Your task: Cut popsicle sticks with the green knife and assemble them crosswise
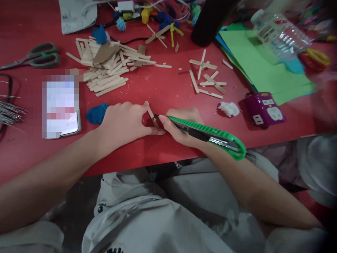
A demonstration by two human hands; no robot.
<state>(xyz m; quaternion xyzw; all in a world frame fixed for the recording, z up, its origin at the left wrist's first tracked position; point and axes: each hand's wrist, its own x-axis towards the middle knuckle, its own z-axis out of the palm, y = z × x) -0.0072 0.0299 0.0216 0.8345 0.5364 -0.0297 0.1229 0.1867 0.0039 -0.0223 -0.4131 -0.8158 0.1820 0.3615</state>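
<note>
Near the red table's [147,151] near edge, my left hand [123,119] pinches a wooden craft stick [151,112]; my right hand [180,136] grips a green utility knife [210,131]. The stick seems light, stiff, splittable: best held by its ends.

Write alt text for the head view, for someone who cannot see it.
A person's right hand holds a green knife with its tip at a wooden stick, gripped by the left hand over a red table. Beyond lies a pile of sticks; scissors and a phone lie to the left.
</note>
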